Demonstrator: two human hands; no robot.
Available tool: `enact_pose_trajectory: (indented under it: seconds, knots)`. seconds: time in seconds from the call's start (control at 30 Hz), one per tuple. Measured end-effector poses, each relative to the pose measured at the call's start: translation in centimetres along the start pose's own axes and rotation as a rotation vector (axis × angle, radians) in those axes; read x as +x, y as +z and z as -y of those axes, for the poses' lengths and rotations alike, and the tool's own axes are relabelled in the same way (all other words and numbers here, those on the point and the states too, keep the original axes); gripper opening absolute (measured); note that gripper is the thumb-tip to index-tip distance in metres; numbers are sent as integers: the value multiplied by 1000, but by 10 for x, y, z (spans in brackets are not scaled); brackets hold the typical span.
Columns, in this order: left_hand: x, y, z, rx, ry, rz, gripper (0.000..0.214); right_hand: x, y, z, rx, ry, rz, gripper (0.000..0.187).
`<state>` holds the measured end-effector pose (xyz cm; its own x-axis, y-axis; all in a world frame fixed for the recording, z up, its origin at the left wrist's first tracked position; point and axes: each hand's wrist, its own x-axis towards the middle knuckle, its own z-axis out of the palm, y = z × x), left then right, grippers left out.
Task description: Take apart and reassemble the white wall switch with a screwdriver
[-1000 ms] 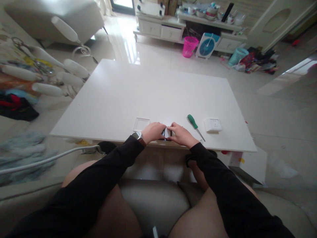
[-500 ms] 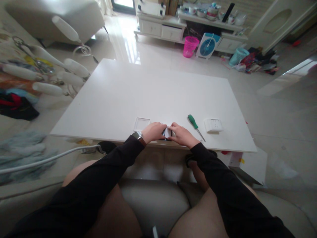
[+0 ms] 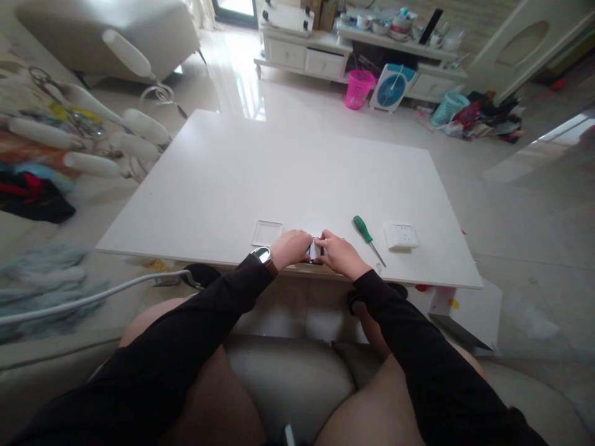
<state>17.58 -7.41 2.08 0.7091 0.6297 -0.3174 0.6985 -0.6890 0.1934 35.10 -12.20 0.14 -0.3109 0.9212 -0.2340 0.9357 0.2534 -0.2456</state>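
Both hands meet at the near edge of the white table (image 3: 279, 167). My left hand (image 3: 290, 247) and my right hand (image 3: 340, 254) each pinch a side of a small white and black switch part (image 3: 314, 251) held between them. A watch sits on my left wrist. A white square frame (image 3: 266, 233) lies just left of my left hand. A green-handled screwdriver (image 3: 367, 236) lies just right of my right hand, and a white wall socket (image 3: 400, 236) lies beyond it.
A pink bin (image 3: 359, 88), a blue fan (image 3: 389, 87) and a teal basket (image 3: 447, 106) stand on the floor by a white cabinet at the back. White-handled items and clutter lie at the left. A white cable (image 3: 93, 297) crosses the lower left.
The view has shifted slightly. Both hands stay closed on the small part at the table's near edge.
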Motion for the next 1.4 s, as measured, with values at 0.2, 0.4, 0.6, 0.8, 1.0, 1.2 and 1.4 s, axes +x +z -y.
enact_pose_trajectory:
  seconds: [0.2,0.4,0.6,0.8,1.0,1.2,1.4]
  knots:
    - [-1,0,-2,-2,-4,-12,32,1,3,-1,35,43,-11,30]
    - [2,5,1,-30,-36,-38,32,0,5,2,40,98,-26,35]
    - [7,9,2,-135,-113,-66,33,3,6,5,82,148,-25,43]
    - [6,8,1,-171,-131,-70,29,4,6,1,140,122,-18,34]
    - [6,11,-1,-166,-153,-87,24,3,6,9,79,144,-37,35]
    - [7,15,6,-201,-127,-104,36,4,0,-7,123,112,-72,34]
    - [5,17,33,-214,-95,-17,82,-2,-2,-58,61,246,-87,43]
